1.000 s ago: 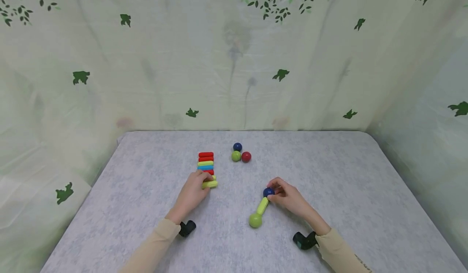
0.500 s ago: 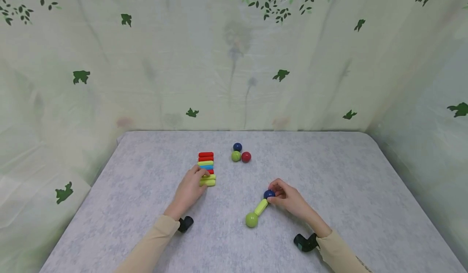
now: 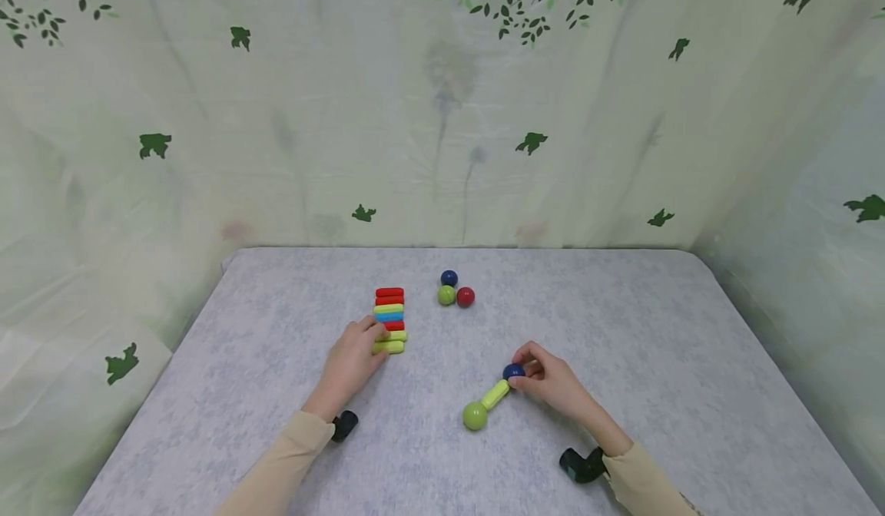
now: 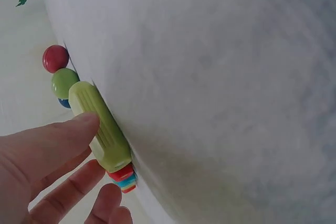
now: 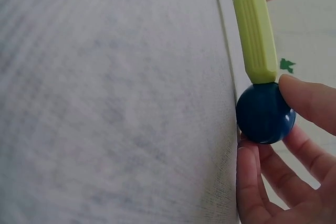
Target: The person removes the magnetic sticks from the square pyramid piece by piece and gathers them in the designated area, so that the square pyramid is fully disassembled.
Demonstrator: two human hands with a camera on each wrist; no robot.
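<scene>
My right hand [image 3: 553,382] pinches a dark blue ball [image 5: 265,113] between thumb and fingers. A ridged yellow-green rod [image 5: 255,34] joins that ball to a larger-looking green ball [image 3: 475,415], and this piece lies slanted on the table. With my left hand [image 3: 349,362] I hold the nearest yellow-green rod [image 4: 102,129] of a stacked row, thumb on its ridged face and fingers at its far side. Beyond it, a second yellow-green rod [image 3: 397,335] and several red, blue and yellow rods [image 3: 389,301] lie side by side, partly behind my fingers.
At the back centre, a dark blue ball [image 3: 449,278], a green ball [image 3: 446,295] and a red ball [image 3: 466,296] sit close together. The grey table [image 3: 622,309] ends at a pale leaf-printed curtain [image 3: 387,117]. Black wrist cameras [image 3: 582,465] sit near both cuffs.
My left hand has drawn slightly left with the nearest yellow-green rod, lining it up with the row. My right hand has shifted the blue ball slightly right and nearer, turning the joined piece.
</scene>
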